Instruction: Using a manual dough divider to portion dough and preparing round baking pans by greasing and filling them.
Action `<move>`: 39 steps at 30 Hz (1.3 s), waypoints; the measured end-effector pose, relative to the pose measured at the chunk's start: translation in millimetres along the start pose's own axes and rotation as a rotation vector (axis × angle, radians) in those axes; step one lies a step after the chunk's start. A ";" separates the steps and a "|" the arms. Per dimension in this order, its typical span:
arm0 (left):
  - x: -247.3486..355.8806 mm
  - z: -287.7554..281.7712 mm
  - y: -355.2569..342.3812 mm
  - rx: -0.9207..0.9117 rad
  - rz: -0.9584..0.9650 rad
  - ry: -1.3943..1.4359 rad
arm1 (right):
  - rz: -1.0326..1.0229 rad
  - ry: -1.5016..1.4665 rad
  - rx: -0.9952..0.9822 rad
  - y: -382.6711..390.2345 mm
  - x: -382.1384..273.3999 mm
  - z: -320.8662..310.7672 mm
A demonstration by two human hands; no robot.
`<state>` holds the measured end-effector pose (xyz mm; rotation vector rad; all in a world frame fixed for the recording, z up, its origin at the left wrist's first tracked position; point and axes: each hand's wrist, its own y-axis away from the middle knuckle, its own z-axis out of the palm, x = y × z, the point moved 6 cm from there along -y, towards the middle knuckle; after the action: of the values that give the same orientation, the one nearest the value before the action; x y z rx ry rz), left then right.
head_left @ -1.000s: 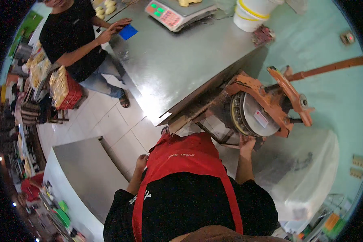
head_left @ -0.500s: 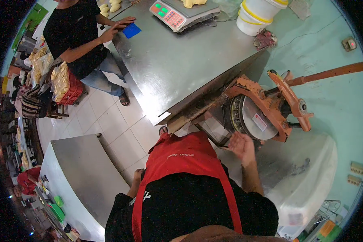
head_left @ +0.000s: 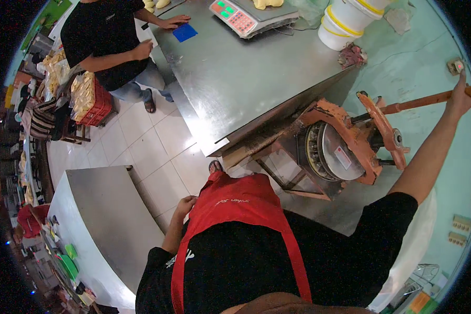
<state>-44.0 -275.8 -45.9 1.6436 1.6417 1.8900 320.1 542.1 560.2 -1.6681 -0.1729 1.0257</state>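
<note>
My right arm stretches out to the far right. My right hand (head_left: 461, 97) is closed round the outer end of a long brown lever (head_left: 421, 104), with one finger or thumb reaching up close to a small wall switch (head_left: 455, 66). The lever belongs to an orange-framed press machine (head_left: 345, 138) with a round metal plate (head_left: 342, 157). My left hand (head_left: 184, 206) hangs by the left edge of my red apron (head_left: 235, 201), its fingers curled. Whatever it may hold is hidden.
A steel table (head_left: 246, 73) bears a scale (head_left: 251, 18), a blue scraper (head_left: 184, 32), white buckets (head_left: 345, 23) and a rag (head_left: 352, 55). Another person (head_left: 107, 47) stands at its left. A steel counter (head_left: 107, 214) is left of me; behind it stands a red crate (head_left: 98, 104).
My right hand has moved from beside the round plate up and right to the lever's end. The other person's near hand has drawn back from the blue scraper. The view has shifted slightly.
</note>
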 end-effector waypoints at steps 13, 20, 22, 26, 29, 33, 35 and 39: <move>-205.1 -96.3 -52.9 0.109 0.082 -0.244 | 0.335 -0.471 -0.247 11.1 -1.1 1.1; -158.6 -160.2 -116.7 0.065 0.185 -0.286 | 0.468 -0.841 -0.230 -1.4 26.0 -65.8; -133.7 -182.5 -146.7 0.034 0.240 -0.312 | 0.384 -0.818 -0.264 -12.2 35.1 -114.7; -30.8 -240.0 -150.8 0.189 0.253 -0.419 | 0.357 -0.862 -0.128 78.2 -39.2 -152.7; 23.3 -266.5 -165.4 0.078 0.040 -0.147 | 0.306 -0.856 -0.168 111.8 -54.0 -209.1; 69.9 -291.6 -197.8 0.068 0.053 -0.272 | 0.240 -1.029 -0.490 201.6 -128.4 -230.8; 96.5 -284.9 -211.9 0.039 0.064 -0.293 | 0.579 -1.211 -0.417 254.5 -112.6 -264.0; 134.6 -254.0 -220.8 0.012 0.061 -0.369 | 0.794 -0.679 -0.579 397.3 -148.1 -310.9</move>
<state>-403.6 -250.7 -83.6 1.9258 1.4671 1.4854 295.0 83.1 305.1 -1.8645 -0.2754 2.3091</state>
